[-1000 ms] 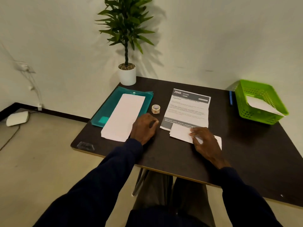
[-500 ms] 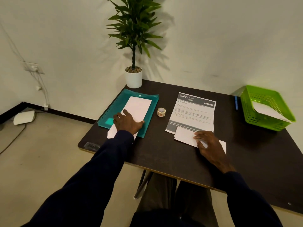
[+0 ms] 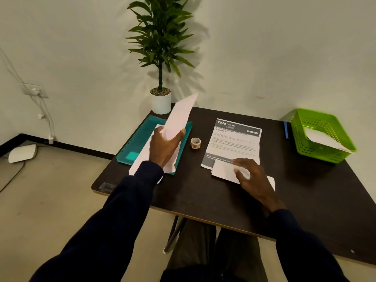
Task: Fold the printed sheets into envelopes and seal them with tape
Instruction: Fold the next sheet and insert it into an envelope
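My left hand (image 3: 165,146) grips a long white envelope (image 3: 181,115) and holds it tilted up above the stack of envelopes (image 3: 142,159) on the teal folder (image 3: 134,145). A printed sheet (image 3: 234,143) headed "2940 KITCHEN" lies flat at the table's middle. Its near edge is folded up into a white flap (image 3: 223,170), and my right hand (image 3: 251,179) presses flat on that flap. A small roll of tape (image 3: 195,142) stands between the folder and the sheet.
A green plastic basket (image 3: 319,137) holding a white envelope sits at the right edge, with a blue pen (image 3: 286,130) beside it. A potted plant (image 3: 160,98) stands at the table's back. The dark table (image 3: 203,198) ends close to my lap.
My left hand went from beside the printed sheet to the envelope stack, took the top envelope and lifted it. My right hand stayed pressed on the folded flap.
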